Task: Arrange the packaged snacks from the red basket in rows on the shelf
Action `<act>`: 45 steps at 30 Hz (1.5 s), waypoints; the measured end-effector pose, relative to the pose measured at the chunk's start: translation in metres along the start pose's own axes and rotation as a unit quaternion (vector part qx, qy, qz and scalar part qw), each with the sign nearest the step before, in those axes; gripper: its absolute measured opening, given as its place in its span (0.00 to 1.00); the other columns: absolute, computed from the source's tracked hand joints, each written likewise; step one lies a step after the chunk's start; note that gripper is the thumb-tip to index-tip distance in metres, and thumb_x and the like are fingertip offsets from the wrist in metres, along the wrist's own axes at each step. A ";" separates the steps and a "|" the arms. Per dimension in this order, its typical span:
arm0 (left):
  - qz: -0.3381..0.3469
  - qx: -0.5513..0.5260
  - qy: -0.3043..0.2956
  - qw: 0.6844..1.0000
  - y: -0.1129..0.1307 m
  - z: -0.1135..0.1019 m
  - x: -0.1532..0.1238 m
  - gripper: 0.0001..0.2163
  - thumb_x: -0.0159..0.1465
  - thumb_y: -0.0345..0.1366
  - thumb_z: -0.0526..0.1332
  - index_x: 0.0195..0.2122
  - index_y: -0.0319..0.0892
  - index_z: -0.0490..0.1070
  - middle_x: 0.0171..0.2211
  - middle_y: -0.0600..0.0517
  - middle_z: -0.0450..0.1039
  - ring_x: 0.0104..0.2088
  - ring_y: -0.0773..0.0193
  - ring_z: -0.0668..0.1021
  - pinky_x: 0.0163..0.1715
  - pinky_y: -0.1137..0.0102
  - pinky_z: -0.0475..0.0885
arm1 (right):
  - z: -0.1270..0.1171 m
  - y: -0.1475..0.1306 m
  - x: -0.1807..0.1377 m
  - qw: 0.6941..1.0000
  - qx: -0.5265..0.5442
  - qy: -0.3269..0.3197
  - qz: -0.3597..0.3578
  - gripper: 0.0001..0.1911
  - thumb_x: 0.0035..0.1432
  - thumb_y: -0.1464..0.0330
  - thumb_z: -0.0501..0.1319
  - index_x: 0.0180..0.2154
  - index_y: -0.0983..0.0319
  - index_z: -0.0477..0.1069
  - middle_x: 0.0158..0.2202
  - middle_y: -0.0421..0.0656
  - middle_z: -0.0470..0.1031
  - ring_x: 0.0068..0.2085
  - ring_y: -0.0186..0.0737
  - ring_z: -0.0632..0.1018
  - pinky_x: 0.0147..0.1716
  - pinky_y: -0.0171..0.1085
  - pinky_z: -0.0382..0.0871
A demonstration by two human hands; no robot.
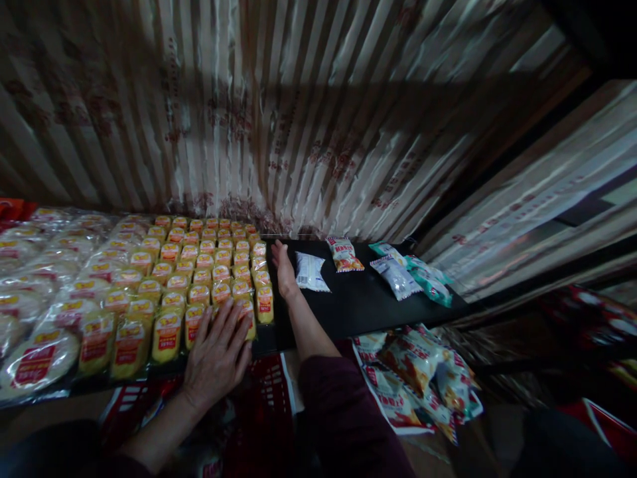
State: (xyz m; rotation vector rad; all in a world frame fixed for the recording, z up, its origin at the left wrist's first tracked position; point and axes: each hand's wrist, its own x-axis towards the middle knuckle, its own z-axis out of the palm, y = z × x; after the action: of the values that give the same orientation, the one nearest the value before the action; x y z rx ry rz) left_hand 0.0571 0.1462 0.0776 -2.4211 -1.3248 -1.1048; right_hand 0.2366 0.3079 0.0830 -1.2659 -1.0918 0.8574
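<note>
Rows of small yellow wrapped cakes (166, 334) with red and orange labels stand packed together on a black shelf (343, 307). My left hand (219, 352) lies flat over the front cakes near the right end of the rows, fingers stretched out. On the shelf just right of the last column, my right hand (284, 271) stands on edge, palm towards the cakes and fingers straight. Whether its palm touches them I cannot tell. Larger round pale wrapped cakes (42, 358) fill the shelf further left.
Right of my right hand lie a white packet (311, 271), an orange-and-white snack bag (344, 254) and green and white packets (428, 279). More snack bags (408, 372) sit in a container below the shelf. Pleated printed sheeting (279, 119) hangs behind, beside a dark post (507, 166).
</note>
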 end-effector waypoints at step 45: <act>0.012 0.064 -0.083 0.994 0.000 -0.016 -0.029 0.22 0.66 0.43 0.52 0.60 0.43 0.64 0.66 0.46 0.52 0.67 0.53 0.54 0.64 0.53 0.47 | -0.026 -0.015 -0.252 0.974 -0.151 0.092 -0.145 0.24 0.67 0.59 0.42 0.48 0.63 0.71 0.48 0.50 0.76 0.50 0.42 0.74 0.53 0.46 0.66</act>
State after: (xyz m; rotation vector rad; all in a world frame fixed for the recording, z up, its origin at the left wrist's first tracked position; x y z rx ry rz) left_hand 0.0391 0.1198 0.0696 -2.4721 -1.3639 -0.8006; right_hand 0.1875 0.0595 0.0604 -1.3613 -1.2505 0.3545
